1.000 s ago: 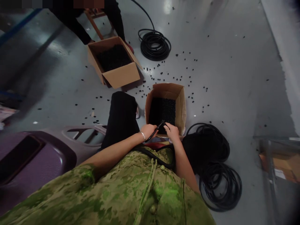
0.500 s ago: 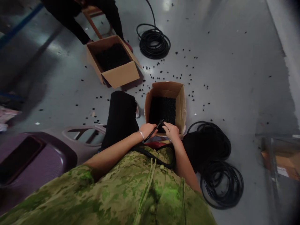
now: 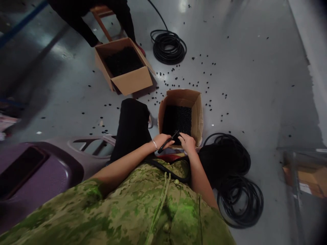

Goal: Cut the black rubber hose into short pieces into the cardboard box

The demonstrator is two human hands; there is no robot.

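My left hand (image 3: 163, 140) is wrapped round black-handled scissors (image 3: 161, 148), their blades pointing up and right over the near edge of an open cardboard box (image 3: 198, 119). Close to the blade tips, my right hand (image 3: 187, 142) has its fingers pinched together on what looks like a black hose (image 3: 166, 169); the bit between the fingers is too dark to make out clearly. That hose loops across my lap and passes under my right forearm. Small black pieces (image 3: 178, 117) fill the lower part of the box.
A second cardboard box (image 3: 133, 81) of black pieces stands ahead, by a seated person's legs (image 3: 87, 30). Hose coils lie beyond (image 3: 169, 47) and to my right (image 3: 240, 200). Small black pieces dot the grey floor. A phone (image 3: 22, 170) rests on a purple stool (image 3: 58, 180) at left.
The scissors have turned slightly in my left hand, and their handle shows more. Both hands stay at the near edge of the box. The view has shifted a little.
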